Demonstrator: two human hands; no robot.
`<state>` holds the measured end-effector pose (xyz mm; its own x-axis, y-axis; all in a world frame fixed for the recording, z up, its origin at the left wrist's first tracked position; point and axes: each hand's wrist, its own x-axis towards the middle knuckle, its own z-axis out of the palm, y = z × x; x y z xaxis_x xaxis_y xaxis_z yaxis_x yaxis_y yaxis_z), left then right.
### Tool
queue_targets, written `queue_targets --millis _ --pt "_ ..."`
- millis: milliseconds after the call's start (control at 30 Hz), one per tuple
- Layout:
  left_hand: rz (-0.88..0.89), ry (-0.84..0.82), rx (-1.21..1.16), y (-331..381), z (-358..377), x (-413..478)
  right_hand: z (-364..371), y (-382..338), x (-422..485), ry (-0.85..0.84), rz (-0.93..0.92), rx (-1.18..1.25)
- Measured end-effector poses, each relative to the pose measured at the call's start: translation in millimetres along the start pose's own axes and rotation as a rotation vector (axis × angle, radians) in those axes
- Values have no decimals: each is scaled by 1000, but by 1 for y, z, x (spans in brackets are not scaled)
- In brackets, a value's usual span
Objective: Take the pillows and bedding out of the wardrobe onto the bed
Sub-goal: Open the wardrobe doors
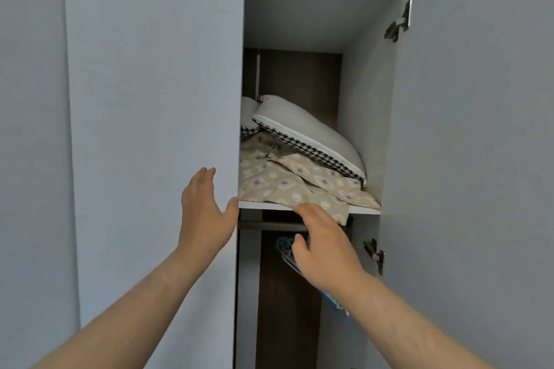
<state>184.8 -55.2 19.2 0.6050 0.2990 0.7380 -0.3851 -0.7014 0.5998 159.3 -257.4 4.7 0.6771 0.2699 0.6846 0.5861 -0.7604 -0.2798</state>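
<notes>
On the upper shelf [364, 210] of the wardrobe lies beige patterned bedding [278, 183]. A white pillow with a houndstooth edge [311, 132] rests tilted on top of it, and a second like pillow [248, 120] peeks out behind the left door. My left hand [204, 213] lies flat against the left door [156, 129], its thumb at the door's edge. My right hand [323, 246] hovers just below the shelf front, fingers spread, fingertips near the hanging corner of the bedding.
The right door [479, 129] stands swung open with metal hinges [400, 22] on its inner edge. Below the shelf runs a hanging rail [269, 225] with coloured hangers [287, 252]. A grey wall [33, 129] is at the left.
</notes>
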Motion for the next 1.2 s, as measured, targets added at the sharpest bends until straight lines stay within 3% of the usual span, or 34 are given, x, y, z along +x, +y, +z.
queue_targets --millis 233,367,533,633,800,933,1033,1100,1200 --pt "196 32 209 -68 48 106 99 21 119 -80 60 -200" --pt "198 34 334 -85 90 133 137 41 149 -105 132 -250" --pt "235 107 372 -97 108 135 171 62 145 66 30 -352" --pt "234 103 361 -98 109 133 173 65 147 75 32 -308" --pt "203 110 295 -90 100 122 163 61 147 -56 76 -268" --pt "178 85 250 -74 76 101 139 51 152 -264 190 -216" --pt "145 52 191 -56 49 80 111 28 145 -277 316 82" --pt "124 47 137 -46 29 67 98 4 141 -231 390 450" --pt "43 33 108 -32 -11 42 87 -43 123 -318 488 1032"
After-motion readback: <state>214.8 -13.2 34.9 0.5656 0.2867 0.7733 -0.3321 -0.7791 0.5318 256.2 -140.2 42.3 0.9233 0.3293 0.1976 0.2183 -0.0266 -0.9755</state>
